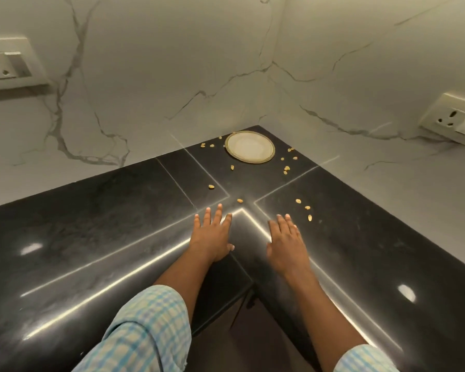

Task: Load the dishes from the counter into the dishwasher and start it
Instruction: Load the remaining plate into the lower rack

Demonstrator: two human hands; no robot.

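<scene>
A small white plate with a gold rim (250, 147) lies flat in the far corner of the black counter (97, 226). Several yellow-brown nuts (287, 169) are scattered on the counter around the plate and nearer to me. My left hand (212, 236) is flat over the counter with its fingers straight and spread. My right hand (287, 242) is beside it, fingers straight. Both hands hold nothing and are well short of the plate. No dishwasher is in view.
Marble walls meet behind the plate. A socket with a switch (7, 65) sits on the left wall and another socket (455, 119) on the right wall. The L-shaped counter's inner corner edge (249, 280) drops away below my forearms.
</scene>
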